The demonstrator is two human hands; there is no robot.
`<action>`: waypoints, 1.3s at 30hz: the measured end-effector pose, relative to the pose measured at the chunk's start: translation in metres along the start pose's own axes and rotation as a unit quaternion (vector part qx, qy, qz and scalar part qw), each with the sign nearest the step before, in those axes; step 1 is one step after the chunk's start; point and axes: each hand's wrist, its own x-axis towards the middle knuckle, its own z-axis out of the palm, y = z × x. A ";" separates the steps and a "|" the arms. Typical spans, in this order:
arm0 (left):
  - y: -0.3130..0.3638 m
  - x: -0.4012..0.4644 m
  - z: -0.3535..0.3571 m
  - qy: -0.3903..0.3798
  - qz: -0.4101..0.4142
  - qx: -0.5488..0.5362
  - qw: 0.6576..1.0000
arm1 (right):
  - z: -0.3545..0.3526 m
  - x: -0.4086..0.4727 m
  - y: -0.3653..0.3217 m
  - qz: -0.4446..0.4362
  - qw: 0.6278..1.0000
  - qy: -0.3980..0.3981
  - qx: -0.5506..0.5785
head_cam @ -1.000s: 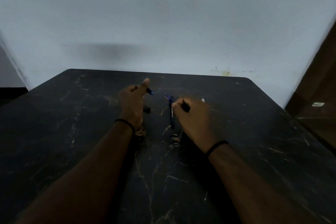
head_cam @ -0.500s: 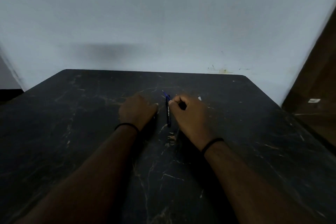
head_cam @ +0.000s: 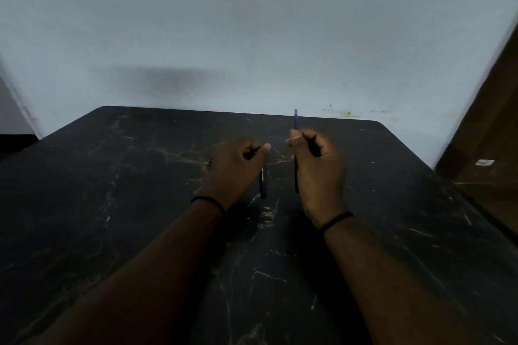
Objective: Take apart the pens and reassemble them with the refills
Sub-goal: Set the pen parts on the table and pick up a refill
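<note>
Right hand (head_cam: pixel 316 168): fingers clamped on thin blue plastic refill (head_cam: pixel 295 120), upright above black marbled bench (head_cam: pixel 112 204).
Left hand (head_cam: pixel 235 168): fingers curled round dark pen barrel (head_cam: pixel 262 182).
Advice: align refill with barrel mouth, slide gently.

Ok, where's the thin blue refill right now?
In the head view, right of centre: the right hand grips the blue refill upright, beside the pen barrel under the left hand.

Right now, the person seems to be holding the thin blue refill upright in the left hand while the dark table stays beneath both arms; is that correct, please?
Not quite: the head view shows the thin blue refill held upright in the right hand, not the left hand. The dark table does lie beneath both arms.
</note>
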 end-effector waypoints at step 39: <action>0.020 -0.014 0.010 -0.056 0.010 -0.024 0.998 | -0.057 0.041 0.039 0.123 0.889 -0.049 -0.439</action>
